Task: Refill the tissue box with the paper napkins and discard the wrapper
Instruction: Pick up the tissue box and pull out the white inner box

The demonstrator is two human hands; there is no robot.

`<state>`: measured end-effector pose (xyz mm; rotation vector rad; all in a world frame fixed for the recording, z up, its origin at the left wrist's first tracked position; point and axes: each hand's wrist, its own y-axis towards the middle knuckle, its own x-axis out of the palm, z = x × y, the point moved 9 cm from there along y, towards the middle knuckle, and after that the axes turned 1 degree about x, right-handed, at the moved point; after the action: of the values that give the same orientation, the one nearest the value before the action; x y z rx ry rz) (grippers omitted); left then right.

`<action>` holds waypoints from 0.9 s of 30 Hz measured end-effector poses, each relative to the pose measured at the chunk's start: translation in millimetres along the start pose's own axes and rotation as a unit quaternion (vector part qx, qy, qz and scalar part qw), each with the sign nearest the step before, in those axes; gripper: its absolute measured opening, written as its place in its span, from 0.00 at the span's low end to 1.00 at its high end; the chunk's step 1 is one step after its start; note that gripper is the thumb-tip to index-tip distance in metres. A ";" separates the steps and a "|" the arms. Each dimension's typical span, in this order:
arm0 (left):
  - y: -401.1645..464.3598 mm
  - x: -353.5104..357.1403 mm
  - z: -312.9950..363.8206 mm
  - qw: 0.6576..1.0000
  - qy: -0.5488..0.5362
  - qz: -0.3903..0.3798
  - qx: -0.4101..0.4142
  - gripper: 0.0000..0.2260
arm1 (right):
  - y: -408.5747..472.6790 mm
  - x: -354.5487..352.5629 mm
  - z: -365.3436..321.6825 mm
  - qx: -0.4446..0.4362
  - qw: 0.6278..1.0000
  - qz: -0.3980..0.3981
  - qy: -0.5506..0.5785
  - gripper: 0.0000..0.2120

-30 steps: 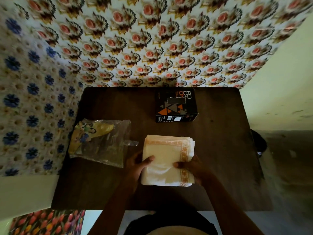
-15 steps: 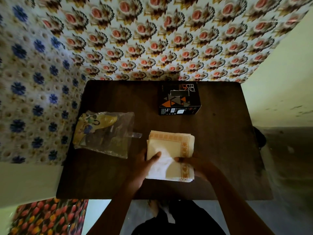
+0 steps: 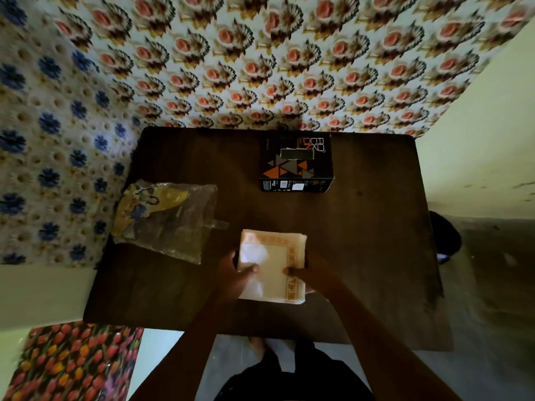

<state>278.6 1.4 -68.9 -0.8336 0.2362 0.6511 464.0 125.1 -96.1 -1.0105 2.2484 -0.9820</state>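
A stack of white paper napkins (image 3: 275, 257) with an orange patterned border lies near the front middle of the dark wooden table (image 3: 362, 241). My left hand (image 3: 236, 274) grips the stack's left edge, thumb on top. My right hand (image 3: 311, 274) grips its right edge, thumb on the border. The black tissue box (image 3: 296, 163) with orange and grey triangles stands at the back of the table, its top slot dark. The clear plastic wrapper (image 3: 168, 218), with a yellow printed label, lies crumpled at the table's left side.
Floral wallpaper rises behind and to the left of the table. A tulip-patterned cloth (image 3: 72, 363) sits at the lower left below the table. A dark object (image 3: 444, 235) is on the floor past the table's right edge. My foot shows under the front edge.
The stack looks narrower and squared up between my hands. The camera has risen, so the table and everything on it sit lower and smaller in view.
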 end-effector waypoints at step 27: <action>114.8 58.4 234.7 0.932 0.280 0.020 0.227 0.52 | 84.5 -173.4 -141.2 -0.081 0.964 0.242 0.067 0.17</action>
<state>240.6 259.7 -9.6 -0.5468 0.8916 0.3570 439.5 358.3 -49.9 -0.4185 2.5467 -0.6755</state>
